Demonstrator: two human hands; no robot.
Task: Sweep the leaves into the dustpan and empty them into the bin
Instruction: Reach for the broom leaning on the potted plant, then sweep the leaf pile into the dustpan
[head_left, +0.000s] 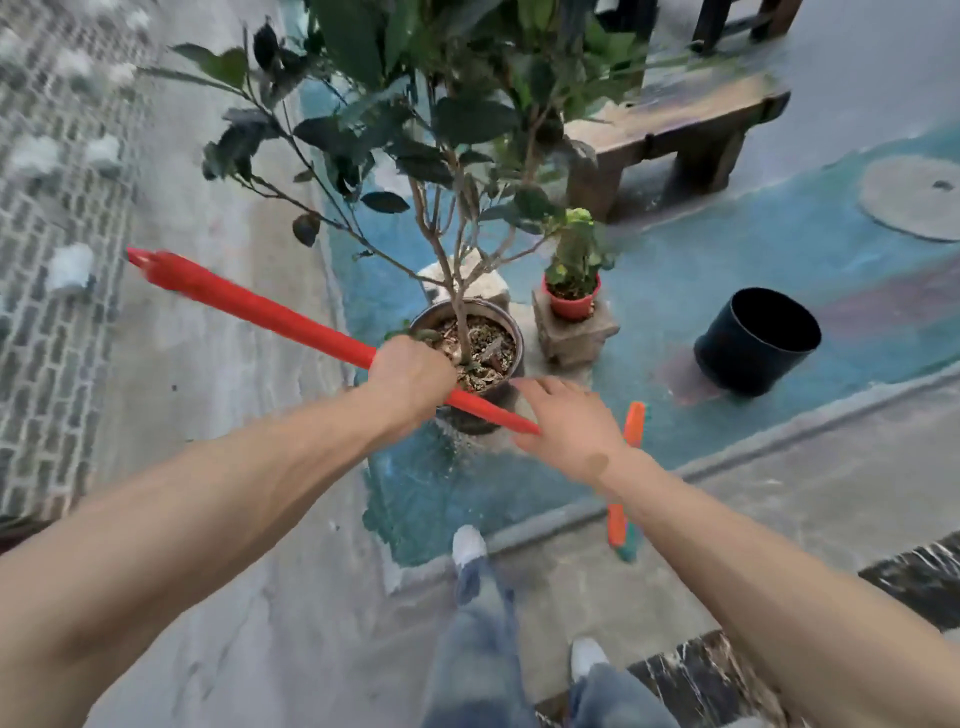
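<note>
Two bare forearms reach forward from the bottom corners of the view, above blue jeans and white shoes (468, 543) standing on grey concrete. The left hand (410, 375) has its fingers curled tight round a red handle (270, 312), presumably the broom's, though no brush head is in sight. The handle runs on a slant from a blurred tip at upper left, through the fist, to a pointed end just under the right hand (563, 415). The right hand is spread, fingers straight and slightly apart, palm down; it lies over or just beside the handle's lower end, and whether it touches cannot be determined. Beneath the right wrist stands an orange stick (635, 423) with a teal part at its lower end near the kerb; it may be the dustpan's handle, but no pan is visible. The black bin (758, 340) stands open-mouthed and tilted on the blue painted ground, well apart to the right of both hands. Directly beyond the left fist is a large pot (511, 332) of soil holding a leafy shrub (415, 119), with dry leaves (483, 348) lying on the soil. Just right of it a small red pot (571, 301) with a green plant sits on a stone block (574, 338). A dark wooden bench (670, 130) stands behind. A brick-patterned strip (47, 312) runs along the left edge. Much of the view is motion-blurred.
</note>
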